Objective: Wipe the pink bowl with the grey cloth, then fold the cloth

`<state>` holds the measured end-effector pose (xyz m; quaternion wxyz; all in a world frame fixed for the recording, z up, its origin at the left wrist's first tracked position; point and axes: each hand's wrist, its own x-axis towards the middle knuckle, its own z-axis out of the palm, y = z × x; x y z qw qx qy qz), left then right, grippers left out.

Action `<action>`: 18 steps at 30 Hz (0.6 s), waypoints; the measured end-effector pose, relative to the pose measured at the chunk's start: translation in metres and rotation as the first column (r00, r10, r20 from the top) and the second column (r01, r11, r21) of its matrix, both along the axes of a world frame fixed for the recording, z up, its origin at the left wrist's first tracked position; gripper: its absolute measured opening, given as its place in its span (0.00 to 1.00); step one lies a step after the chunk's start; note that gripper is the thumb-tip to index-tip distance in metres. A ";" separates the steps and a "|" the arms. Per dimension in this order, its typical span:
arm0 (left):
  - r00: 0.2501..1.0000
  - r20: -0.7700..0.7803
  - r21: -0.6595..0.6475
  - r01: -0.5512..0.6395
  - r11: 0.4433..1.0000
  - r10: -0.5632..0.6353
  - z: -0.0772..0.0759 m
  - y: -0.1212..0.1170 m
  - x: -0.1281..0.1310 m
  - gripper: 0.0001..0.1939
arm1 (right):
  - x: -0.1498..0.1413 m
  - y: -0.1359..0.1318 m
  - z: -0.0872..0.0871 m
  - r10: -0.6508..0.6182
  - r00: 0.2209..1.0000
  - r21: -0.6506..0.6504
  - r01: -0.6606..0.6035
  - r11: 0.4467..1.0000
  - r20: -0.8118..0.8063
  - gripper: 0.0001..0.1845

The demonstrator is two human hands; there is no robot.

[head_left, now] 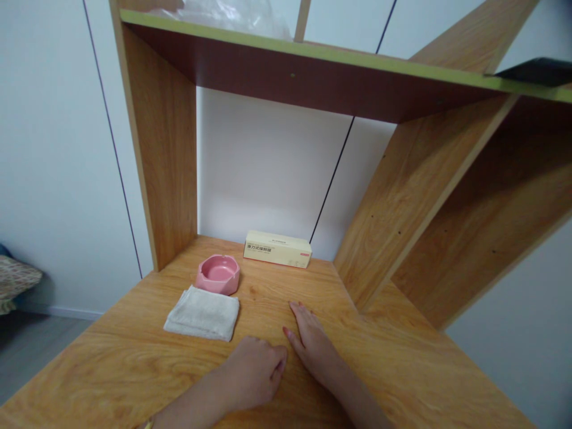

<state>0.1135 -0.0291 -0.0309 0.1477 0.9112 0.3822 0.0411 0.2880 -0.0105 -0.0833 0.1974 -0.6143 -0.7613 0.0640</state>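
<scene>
A: Where are the hands?

B: Both are low in the view, over the table (134, 369). The left hand (257, 369) is curled into a loose fist, its fingers (277, 364) bent in together. I cannot tell what, if anything, is inside.

A: And the right hand (315, 342)?

B: Just beside it, palm down and extended, with the thumb spread apart from the other fingers.

A: What is nearest to the left hand?

B: A folded white cloth (205, 314), lying flat ahead of it and to its left. Right behind the cloth sits a pink ashtray (218, 274) with a notched rim; whether the two touch, I cannot tell.

A: Anything farther back?

B: A cream cling film box (277, 249), lying lengthwise near the white wall (268, 167), to the right of the ashtray and well apart from both hands.

A: What is overhead?

B: A shelf (290, 74) with a yellow-green edge. Clear plastic (241, 16) lies on it toward the left, and a dark object (538, 71) rests at its right end.
</scene>
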 end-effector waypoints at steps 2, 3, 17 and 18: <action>1.000 0.009 0.015 0.006 1.000 -0.006 0.000 0.000 0.000 0.11 | 0.000 0.000 -0.001 0.001 1.000 0.003 -0.001 1.000 0.002 0.29; 1.000 0.012 0.019 0.007 1.000 -0.008 0.000 0.000 0.000 0.11 | 0.000 0.000 -0.001 0.000 1.000 0.006 0.000 1.000 0.000 0.29; 1.000 0.012 0.026 -0.007 1.000 0.006 -0.001 0.000 0.000 0.10 | 0.000 0.001 -0.002 -0.002 1.000 0.010 0.002 1.000 0.000 0.28; 1.000 0.011 0.023 -0.007 1.000 0.006 -0.001 0.000 0.000 0.10 | 0.001 0.001 -0.002 -0.002 1.000 0.008 0.002 1.000 0.004 0.28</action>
